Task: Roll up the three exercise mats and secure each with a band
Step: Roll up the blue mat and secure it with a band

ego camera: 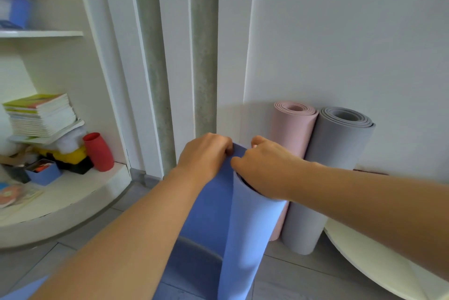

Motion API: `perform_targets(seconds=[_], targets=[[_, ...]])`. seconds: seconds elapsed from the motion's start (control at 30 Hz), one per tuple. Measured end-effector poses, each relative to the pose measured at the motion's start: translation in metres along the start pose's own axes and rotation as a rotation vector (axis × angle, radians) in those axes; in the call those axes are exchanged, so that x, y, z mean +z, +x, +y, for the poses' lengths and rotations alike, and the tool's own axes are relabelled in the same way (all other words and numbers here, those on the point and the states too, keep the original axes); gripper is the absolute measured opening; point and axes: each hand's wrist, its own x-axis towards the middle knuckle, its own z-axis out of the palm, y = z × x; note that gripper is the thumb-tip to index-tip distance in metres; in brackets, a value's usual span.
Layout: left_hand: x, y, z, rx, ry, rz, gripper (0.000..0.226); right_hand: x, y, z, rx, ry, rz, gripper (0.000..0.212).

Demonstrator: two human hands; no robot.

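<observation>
— Fingers [226,147] of the left hand [206,155] are curled over the top edge of the blue exercise mat [250,227], pinching its loose flap. The right hand [263,169] clasps the rim of the rolled part, fingers bent; whether any reach into the core I cannot tell.

— Where does the mat stand?

— Upright on the tiled floor [73,258], just in front of the pink rolled mat [292,129] and grey rolled mat [340,154], which lean against the wall [340,32].

— So which step is this?

— Rolling the third mat, I'd judge: the flap hangs open, the coil is loose.

— And next?

— Wind the flap tight around the roll, keeping the top edges level, then hold it closed with one hand while fetching a band. No band shows anywhere, not on the pink or grey mats either.
</observation>
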Motion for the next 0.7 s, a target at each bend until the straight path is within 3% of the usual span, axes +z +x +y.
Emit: perform_targets(seconds=[0.13,0.27,0.47,0.7], targets=[[-0.003,-0.007,0.006,0.067,0.006,0.003,0.022,0.007,0.006,0.015,0.268,0.100,-0.082,0.022],[0.003,-0.021,0.008,0.111,0.014,-0.056,0.008,0.026,0.006,0.006,0.374,0.214,-0.125,0.019],[0.012,-0.034,0.009,0.226,-0.023,-0.125,0.037,0.040,0.006,0.005,0.452,0.370,-0.024,0.024],[0.015,-0.031,-0.001,0.321,0.115,-0.154,0.057,0.049,0.003,0.016,0.489,0.510,0.123,0.012]])
